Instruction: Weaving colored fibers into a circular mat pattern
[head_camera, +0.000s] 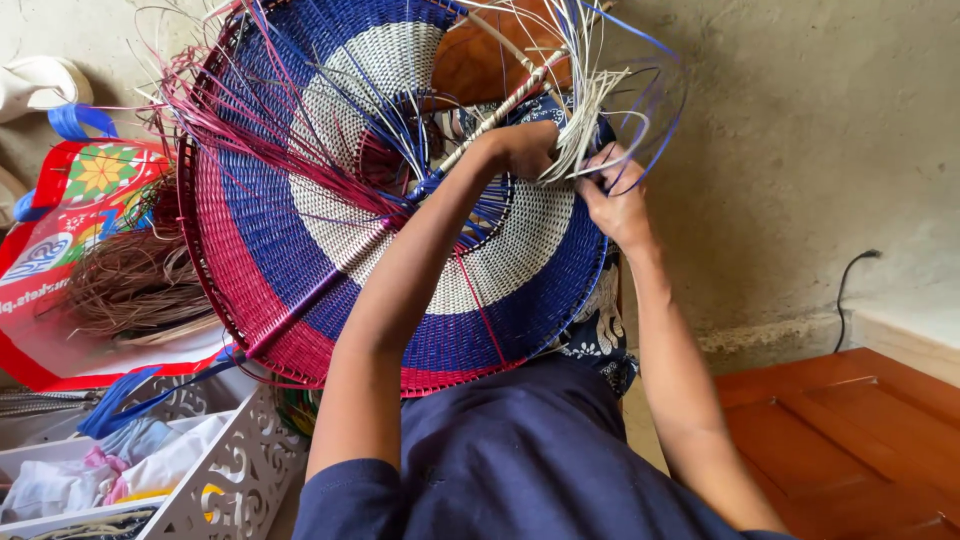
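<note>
here a large round woven basket, banded in red, blue and white rings, stands tilted on its edge above the person's lap, its hollow side turned toward the camera. the left hand reaches across the basket's face to the upper right part of the rim and is clenched around a bundle of white strands where they fan out from the weave. the right hand sits just beside it, a little lower, its fingers pinched on the same white strands and on thin blue strands that loop out to the right. a thick white-wrapped spoke runs diagonally from the basket's middle up toward the hands. loose red strands spray out from the left side of the basket, unwoven. on the floor at left lies a red printed bag with a blue handle, and a heap of brown fibres rests on it, touching the basket's left rim. at lower left stands a white cut-out tray holding cloths and packets. a plain plastered wall rises behind, and a brown wooden panel lies at lower right, well apart from the hands.
</note>
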